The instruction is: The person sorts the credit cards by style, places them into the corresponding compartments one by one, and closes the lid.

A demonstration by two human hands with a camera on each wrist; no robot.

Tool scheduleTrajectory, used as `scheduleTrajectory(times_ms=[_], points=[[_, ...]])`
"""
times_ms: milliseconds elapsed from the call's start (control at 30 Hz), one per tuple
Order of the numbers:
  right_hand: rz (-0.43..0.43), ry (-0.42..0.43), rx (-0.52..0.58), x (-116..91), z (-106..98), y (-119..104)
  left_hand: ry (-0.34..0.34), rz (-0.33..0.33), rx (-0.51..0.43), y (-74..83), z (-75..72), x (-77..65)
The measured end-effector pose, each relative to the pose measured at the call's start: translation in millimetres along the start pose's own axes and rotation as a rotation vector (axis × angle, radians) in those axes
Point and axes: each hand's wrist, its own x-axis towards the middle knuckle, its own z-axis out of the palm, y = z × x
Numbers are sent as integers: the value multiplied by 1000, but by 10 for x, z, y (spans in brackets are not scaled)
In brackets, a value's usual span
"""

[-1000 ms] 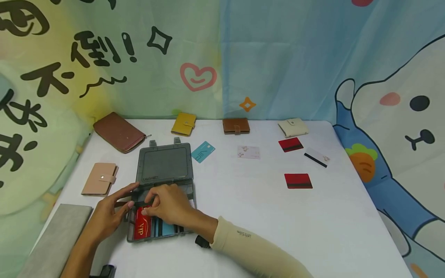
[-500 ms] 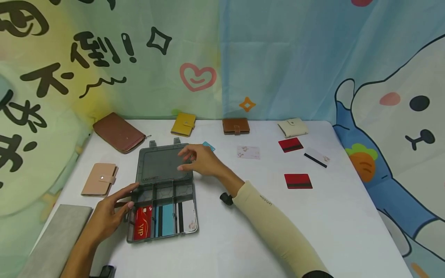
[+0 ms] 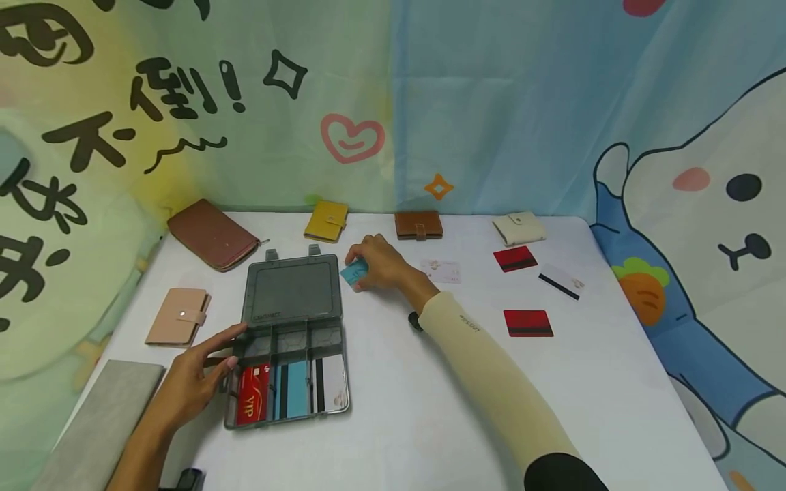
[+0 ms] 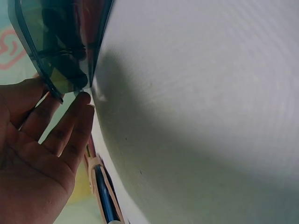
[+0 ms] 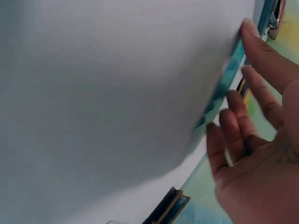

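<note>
In the head view, a grey transparent card box [image 3: 291, 320] lies with its lid folded back. A red VIP card [image 3: 252, 394], a blue card with a black stripe [image 3: 297, 389] and a white striped card [image 3: 329, 383] sit in its front compartments. My left hand [image 3: 193, 375] rests against the box's left side, fingers mostly straight; the left wrist view shows them at the box's edge [image 4: 60, 51]. Beyond the box's right side, my right hand [image 3: 383, 262] holds a teal card [image 3: 354, 271] by its edges, thumb and fingers at opposite ends in the right wrist view.
Along the back lie a brown zip wallet [image 3: 213, 234], a yellow wallet [image 3: 326, 221], a brown wallet [image 3: 418, 224] and a cream wallet [image 3: 518, 228]. Red cards [image 3: 528, 323] and white cards [image 3: 445, 271] lie right. A pink wallet [image 3: 177, 316] and grey wallet [image 3: 104, 423] are left.
My right hand has moved from over the box's compartments, across the lid, to the teal card and taken hold of it. The left hand has stayed at the box.
</note>
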Motion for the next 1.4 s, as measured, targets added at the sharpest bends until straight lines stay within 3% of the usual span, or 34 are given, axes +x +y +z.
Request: scheduleTrajectory(times_ms=[167, 333, 533, 767, 1067, 1233, 1400], points=[[84, -47, -43, -31, -36, -14, 2, 8, -5, 3, 7, 4], [120, -57, 25, -141, -73, 11, 4, 16, -5, 2, 14, 18], [85, -47, 189, -398, -165, 35, 2, 11, -4, 14, 16, 28], [-43, 3, 322, -766, -202, -4, 1, 0, 5, 0, 4, 19], [23, 16, 760, -1092, 87, -426, -7, -8, 12, -19, -1, 16], [-2, -45, 854, -1121, 278, -769, -6, -8, -5, -10, 1, 14], [-46, -71, 810, -1083, 509, -1049, -3, -15, -16, -2, 2, 8]])
